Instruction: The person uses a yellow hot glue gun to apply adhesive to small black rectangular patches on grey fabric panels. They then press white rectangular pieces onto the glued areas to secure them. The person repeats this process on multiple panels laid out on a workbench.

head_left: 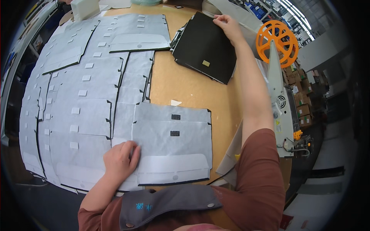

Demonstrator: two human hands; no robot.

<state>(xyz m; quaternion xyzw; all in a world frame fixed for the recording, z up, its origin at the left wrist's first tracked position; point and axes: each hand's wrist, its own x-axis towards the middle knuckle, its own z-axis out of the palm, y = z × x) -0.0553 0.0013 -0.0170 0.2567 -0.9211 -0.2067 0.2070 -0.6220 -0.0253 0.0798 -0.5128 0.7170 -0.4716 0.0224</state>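
A grey fabric panel (173, 142) with two small black patches and a pale flap lies flat at the table's near edge. My left hand (120, 158) rests palm down on its left edge, fingers spread. My right hand (228, 26) reaches far across the table and grips the far corner of the top piece of a stack of black panels (204, 48), which bears a small tan label.
Overlapping rows of grey panels with small white tabs (77, 96) cover the left of the wooden table (185, 84). An orange reel (277, 40) on a white machine (279, 104) stands at the right edge. Cardboard boxes sit beyond it. A white box (84, 8) is at the far left.
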